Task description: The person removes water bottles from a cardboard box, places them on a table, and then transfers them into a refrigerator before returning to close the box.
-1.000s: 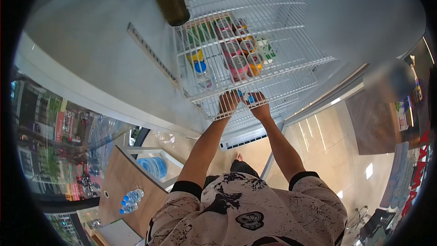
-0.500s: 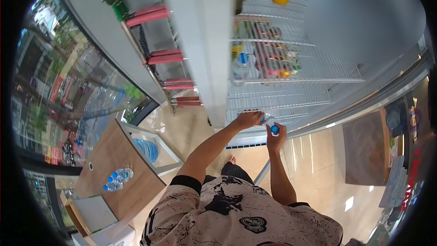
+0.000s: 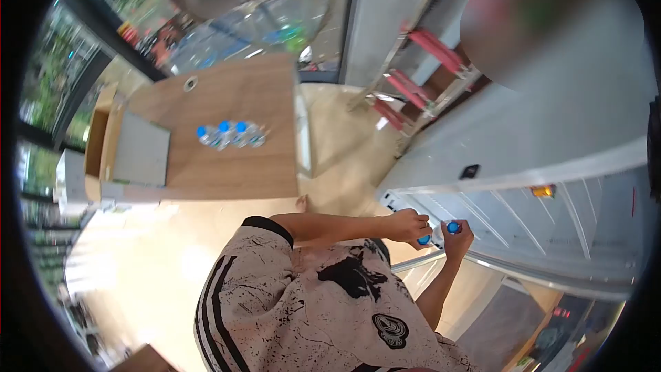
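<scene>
My left hand [image 3: 407, 226] is closed on a small bottle, of which mainly the blue cap [image 3: 424, 240] shows below the fingers. Just to its right, my right hand [image 3: 458, 238] grips another bottle by its upper part, its blue cap [image 3: 452, 227] facing up. The two hands are close together but apart, in front of the fridge's lower edge. On the wooden table [image 3: 241, 89] at the left, several clear water bottles [image 3: 237, 136] with blue caps lie on their sides.
An open cardboard box [image 3: 103, 139] stands at the table's left end. A ladder [image 3: 430, 52] with red steps leans at the upper right. The white fridge [image 3: 537, 213] with wire shelves fills the right side. A glass window [image 3: 241, 14] is behind the table.
The view has swung left, so the table is nearer the centre and the fridge shelves have moved right. Both hands still hold bottles and appear farther right in view.
</scene>
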{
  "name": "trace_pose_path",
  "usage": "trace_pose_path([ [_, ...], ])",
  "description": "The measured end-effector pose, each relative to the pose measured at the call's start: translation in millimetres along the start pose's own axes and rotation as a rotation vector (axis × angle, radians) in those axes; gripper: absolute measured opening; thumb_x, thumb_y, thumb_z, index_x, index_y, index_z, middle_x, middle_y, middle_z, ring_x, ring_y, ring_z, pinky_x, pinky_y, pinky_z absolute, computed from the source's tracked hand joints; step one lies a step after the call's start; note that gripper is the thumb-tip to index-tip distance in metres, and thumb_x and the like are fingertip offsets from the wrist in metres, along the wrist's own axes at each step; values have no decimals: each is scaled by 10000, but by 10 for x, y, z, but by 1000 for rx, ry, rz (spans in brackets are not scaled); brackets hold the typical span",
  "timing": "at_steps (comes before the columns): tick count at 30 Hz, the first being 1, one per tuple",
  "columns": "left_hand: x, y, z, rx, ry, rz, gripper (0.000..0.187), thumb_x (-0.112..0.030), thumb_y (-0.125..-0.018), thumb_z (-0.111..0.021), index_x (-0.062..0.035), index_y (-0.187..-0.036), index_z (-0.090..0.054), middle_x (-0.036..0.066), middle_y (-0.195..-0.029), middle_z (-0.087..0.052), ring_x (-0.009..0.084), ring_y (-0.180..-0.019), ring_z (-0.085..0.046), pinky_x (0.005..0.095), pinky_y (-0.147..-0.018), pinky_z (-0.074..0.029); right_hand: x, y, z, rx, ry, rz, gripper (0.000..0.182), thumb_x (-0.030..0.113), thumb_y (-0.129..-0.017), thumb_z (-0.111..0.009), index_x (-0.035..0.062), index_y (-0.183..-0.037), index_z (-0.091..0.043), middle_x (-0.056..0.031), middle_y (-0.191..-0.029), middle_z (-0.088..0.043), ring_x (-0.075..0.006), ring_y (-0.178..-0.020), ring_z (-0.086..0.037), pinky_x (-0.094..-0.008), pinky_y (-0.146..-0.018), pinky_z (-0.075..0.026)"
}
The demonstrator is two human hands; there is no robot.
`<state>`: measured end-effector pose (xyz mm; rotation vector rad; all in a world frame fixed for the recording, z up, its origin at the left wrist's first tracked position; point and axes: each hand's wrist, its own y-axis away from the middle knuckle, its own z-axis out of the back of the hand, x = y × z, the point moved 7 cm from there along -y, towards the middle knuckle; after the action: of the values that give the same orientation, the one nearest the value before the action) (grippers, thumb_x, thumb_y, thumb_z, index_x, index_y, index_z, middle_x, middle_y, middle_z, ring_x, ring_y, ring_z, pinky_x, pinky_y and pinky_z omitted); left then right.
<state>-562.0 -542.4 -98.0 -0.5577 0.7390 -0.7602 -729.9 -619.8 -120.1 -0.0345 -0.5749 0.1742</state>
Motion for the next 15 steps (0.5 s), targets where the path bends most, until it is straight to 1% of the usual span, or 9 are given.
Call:
trace_pose_path([
  [2, 24, 433, 416, 6, -17, 55, 320, -362, -707, -693, -80, -798, -572, 36, -650, -539, 177, -596, -542, 307, -439, -432, 368, 26, -284, -66, -10, 45, 290, 172, -634, -829, 27, -770, -617, -53, -640, -556, -154, -526, -460, -303, -484, -377],
  [3, 25, 682, 603, 20, -62, 82, 313, -360, -713, -689, -79, -791, -575, 37, -652, -546, 177, -590, -548, 308, -443, -437, 575, 68, -452, -87, -95, 94, 290, 172, -650, -820, 26, -806, -624, -57, -673, -572, -153, -553, -473, -289, -503, -389],
  [4, 42, 920, 791, 33, -110, 105, 307, -359, -718, -686, -79, -783, -579, 38, -653, -553, 177, -583, -554, 309, -446, -441, 749, 85, -656, -35, -111, 69, 286, 172, -662, -815, 28, -825, -629, -64, -704, -585, -158, -572, -482, -283, -519, -402],
  [6, 138, 1441, 1186, 63, -198, 195, 303, -375, -739, -679, -88, -787, -596, 41, -666, -561, 175, -576, -567, 305, -465, -459, 1231, 134, -1043, -20, -271, 210, 285, 169, -666, -815, 28, -829, -628, -73, -717, -597, -173, -591, -515, -293, -535, -422],
  [8, 283, 1944, 1549, 103, -315, 323, 308, -396, -748, -678, -101, -808, -612, 42, -669, -573, 166, -600, -594, 299, -481, -471, 1826, 186, -1482, 92, -351, 405, 286, 163, -665, -815, 31, -834, -626, -87, -733, -604, -200, -624, -551, -305, -565, -446],
  [10, 320, 2381, 2077, 91, -439, 427, 317, -412, -750, -684, -110, -824, -627, 48, -692, -606, 163, -621, -613, 301, -511, -492, 2488, 374, -1904, 283, -356, 534, 284, 148, -663, -812, 38, -848, -626, -113, -764, -619, -244, -676, -597, -330, -604, -473],
  [12, 395, 2834, 2391, 184, -548, 500, 392, -456, -775, -635, -86, -906, -632, 64, -779, -632, 194, -719, -630, 312, -560, -518, 3065, 548, -2284, 400, -415, 689, 285, 160, -672, -802, 45, -864, -625, -132, -792, -629, -284, -714, -619, -356, -633, -490],
  [14, 407, 3106, 2800, 84, -687, 595, 383, -459, -794, -623, -104, -936, -628, 63, -764, -646, 196, -737, -634, 323, -546, -516, 3551, 705, -2581, 569, -475, 688, 290, 185, -683, -793, 47, -871, -620, -143, -823, -638, -310, -749, -630, -375, -651, -499],
  [15, 460, 3281, 2906, 86, -685, 593, 383, -459, -794, -623, -104, -936, -628, 63, -764, -646, 196, -737, -634, 323, -546, -516, 3699, 770, -2776, 594, -482, 710, 293, 195, -690, -788, 49, -875, -615, -143, -830, -640, -314, -752, -630, -379, -657, -500],
])
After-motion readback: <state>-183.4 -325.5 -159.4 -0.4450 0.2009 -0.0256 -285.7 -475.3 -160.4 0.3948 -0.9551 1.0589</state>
